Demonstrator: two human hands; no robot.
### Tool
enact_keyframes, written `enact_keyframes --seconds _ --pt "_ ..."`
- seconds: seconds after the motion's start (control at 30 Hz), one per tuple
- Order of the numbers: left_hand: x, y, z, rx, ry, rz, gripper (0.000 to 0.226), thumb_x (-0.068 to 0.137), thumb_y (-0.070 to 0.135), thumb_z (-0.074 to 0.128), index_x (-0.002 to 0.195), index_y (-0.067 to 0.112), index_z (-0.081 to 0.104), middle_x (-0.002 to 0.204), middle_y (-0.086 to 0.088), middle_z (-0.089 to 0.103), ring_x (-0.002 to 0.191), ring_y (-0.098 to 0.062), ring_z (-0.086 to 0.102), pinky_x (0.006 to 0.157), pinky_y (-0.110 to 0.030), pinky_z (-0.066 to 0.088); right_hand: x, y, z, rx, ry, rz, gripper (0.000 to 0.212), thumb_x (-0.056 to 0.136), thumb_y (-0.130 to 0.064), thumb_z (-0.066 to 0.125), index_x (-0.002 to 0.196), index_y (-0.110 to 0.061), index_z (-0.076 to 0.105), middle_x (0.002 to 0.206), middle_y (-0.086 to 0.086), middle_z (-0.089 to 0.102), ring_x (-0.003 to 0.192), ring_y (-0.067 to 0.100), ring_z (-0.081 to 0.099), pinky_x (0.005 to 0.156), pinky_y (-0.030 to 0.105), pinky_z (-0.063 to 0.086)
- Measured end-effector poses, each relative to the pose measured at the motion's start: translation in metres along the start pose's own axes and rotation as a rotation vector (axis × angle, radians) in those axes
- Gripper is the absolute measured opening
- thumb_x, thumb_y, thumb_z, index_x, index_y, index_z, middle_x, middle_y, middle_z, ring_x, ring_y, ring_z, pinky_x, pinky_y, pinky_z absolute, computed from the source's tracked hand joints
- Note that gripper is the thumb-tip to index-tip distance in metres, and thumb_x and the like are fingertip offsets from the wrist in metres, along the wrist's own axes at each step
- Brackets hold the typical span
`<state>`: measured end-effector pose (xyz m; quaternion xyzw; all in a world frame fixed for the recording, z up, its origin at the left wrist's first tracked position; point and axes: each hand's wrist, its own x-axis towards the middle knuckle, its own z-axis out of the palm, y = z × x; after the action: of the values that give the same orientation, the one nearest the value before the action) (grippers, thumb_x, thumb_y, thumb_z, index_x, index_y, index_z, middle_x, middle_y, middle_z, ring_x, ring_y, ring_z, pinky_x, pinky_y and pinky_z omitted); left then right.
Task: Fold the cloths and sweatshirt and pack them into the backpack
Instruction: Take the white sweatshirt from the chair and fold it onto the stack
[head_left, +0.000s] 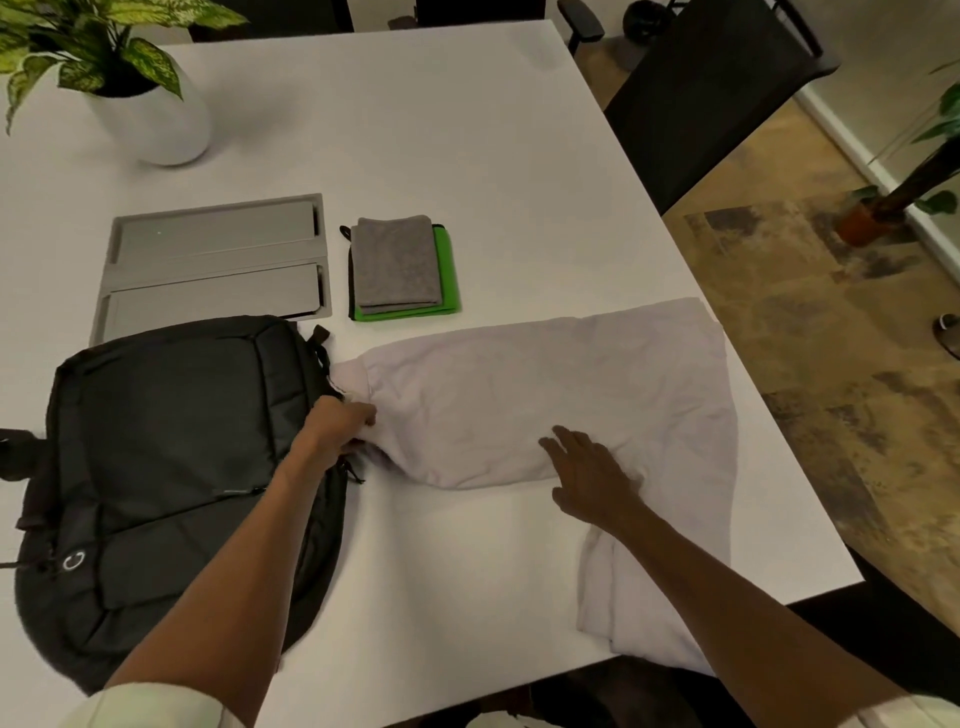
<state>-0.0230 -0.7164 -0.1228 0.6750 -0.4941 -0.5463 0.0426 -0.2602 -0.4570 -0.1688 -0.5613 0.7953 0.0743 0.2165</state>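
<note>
Pinching the sweatshirt (519, 395) at its left end, the left hand (337, 426) sits beside the backpack (171, 441). Right hand (592, 478) lies spread flat on it. Folded cloths (400, 267) lie far on the table (467, 130).

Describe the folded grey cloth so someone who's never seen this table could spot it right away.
Start at the white table and find the grey recessed metal tray near its middle. Just right of that tray lies a small stack of cloths: the folded grey cloth is on top. It is the only grey one, with a bright green folded cloth showing beneath it along the right and near edges.
</note>
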Motion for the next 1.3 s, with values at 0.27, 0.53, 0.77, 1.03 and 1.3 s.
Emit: enact_keyframes --seconds 0.27,0.53,0.77,1.03,1.3 --pt "0.005 0.013 -0.013 -0.317 -0.163 -0.022 0.013 0.077 0.005 0.050 0.088 0.006 0.057 0.081 -0.012 0.053 0.070 -0.027 0.053 0.061 -0.036 0.048 0.018 -0.032 0.005 -0.075 -0.171 0.048 0.083 0.082 -0.043 0.063 0.152 -0.029 0.019 0.159 0.021 0.008 0.132 0.041 0.032 0.107 0.046 0.034" --pt "0.015 -0.018 -0.008 0.696 -0.168 0.306 0.043 0.095 0.029 0.052 0.130 0.002 0.050 0.131 -0.018 0.056 0.116 -0.035 0.054 0.095 -0.038 0.043 0.021 -0.040 0.007 -0.098 -0.250 0.079 0.089 0.083 -0.046 0.063 0.154 -0.028 0.013 0.159 0.026 -0.003 0.140 0.048 0.019 0.110 0.052 0.030" --pt "0.003 -0.032 -0.007 1.098 -0.196 0.296 0.091 0.071 0.056 0.076 0.139 0.010 0.038 0.138 -0.012 0.051 0.124 -0.028 0.050 0.098 -0.036 0.044 0.017 -0.039 0.007 -0.097 -0.278 0.088 0.094 0.084 -0.046 0.064 0.155 -0.031 0.005 0.160 0.024 -0.011 0.144 0.048 0.007 0.112 0.053 0.027" --pt "-0.002 -0.037 -0.007 1.188 -0.144 0.308 0.062 0.085 0.055 0.061 0.127 0.009 0.055 0.127 -0.009 0.059 0.116 -0.025 0.056 0.092 -0.034 0.045 0.016 -0.044 0.002 -0.101 -0.343 0.134 0.094 0.085 -0.047 0.063 0.155 -0.033 0.001 0.159 0.023 -0.016 0.146 0.046 0.000 0.114 0.059 0.015" --pt "0.009 -0.030 -0.006 1.104 0.142 0.285 0.029 0.092 0.025 0.053 0.110 0.007 0.065 0.115 -0.013 0.064 0.103 -0.033 0.063 0.078 -0.036 0.050 0.016 -0.071 0.009 -0.098 -0.355 0.039 0.096 0.085 -0.040 0.065 0.154 -0.036 -0.002 0.159 0.020 -0.022 0.146 0.046 -0.006 0.115 0.060 0.015"
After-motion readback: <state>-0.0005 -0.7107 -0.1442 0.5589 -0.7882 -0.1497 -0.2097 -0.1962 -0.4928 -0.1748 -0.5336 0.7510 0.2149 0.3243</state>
